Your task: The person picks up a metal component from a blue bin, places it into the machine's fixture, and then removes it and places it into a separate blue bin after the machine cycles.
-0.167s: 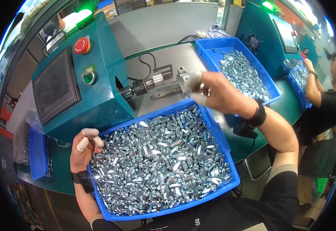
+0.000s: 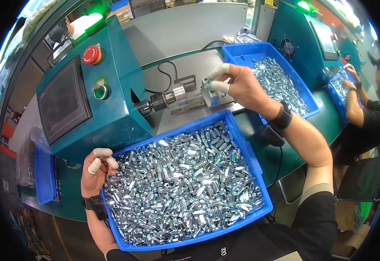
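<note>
Right hand (image 2: pixel 247 89) was at the fixture, left hand (image 2: pixel 93 176) at the near bin

The right hand's wrapped thumb and forefinger stood at the top of the metal fixture (image 2: pixel 207 96), just right of the drill chuck (image 2: pixel 159 101); whether they were clamped on a piece, I could not tell. The left hand's fingers curled at the left rim of the near blue bin (image 2: pixel 254 162), their grip unclear. Shiny metal pieces (image 2: pixel 181 187) filled that bin; more lay in the far-right blue bin (image 2: pixel 241 65).
</note>
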A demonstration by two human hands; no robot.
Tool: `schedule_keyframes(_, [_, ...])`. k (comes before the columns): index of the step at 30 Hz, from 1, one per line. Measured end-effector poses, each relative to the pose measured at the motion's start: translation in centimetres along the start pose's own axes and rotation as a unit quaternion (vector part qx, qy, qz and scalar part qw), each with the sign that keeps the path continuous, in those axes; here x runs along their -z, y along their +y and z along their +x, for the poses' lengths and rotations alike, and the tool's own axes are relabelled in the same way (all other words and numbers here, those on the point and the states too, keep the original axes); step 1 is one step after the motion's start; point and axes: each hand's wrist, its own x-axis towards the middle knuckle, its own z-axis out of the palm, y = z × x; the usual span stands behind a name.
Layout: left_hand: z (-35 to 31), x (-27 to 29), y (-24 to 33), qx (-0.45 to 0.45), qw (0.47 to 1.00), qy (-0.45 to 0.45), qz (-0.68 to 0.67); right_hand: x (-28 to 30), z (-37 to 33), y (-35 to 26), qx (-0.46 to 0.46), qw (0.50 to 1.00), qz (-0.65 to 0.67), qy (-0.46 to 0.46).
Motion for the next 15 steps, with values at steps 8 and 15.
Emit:
schedule_keyframes(8, [-0.07,-0.32,-0.07,0.006,0.999,0.014,0.036,0.07,0.60,0.61,-0.099,0.994,0.032,0.015])
schedule_keyframes(15, [0.11,-0.16,-0.21,0.002,0.999,0.012,0.034,0.46,0.94,0.48,-0.067,0.997,-0.046,-0.014])
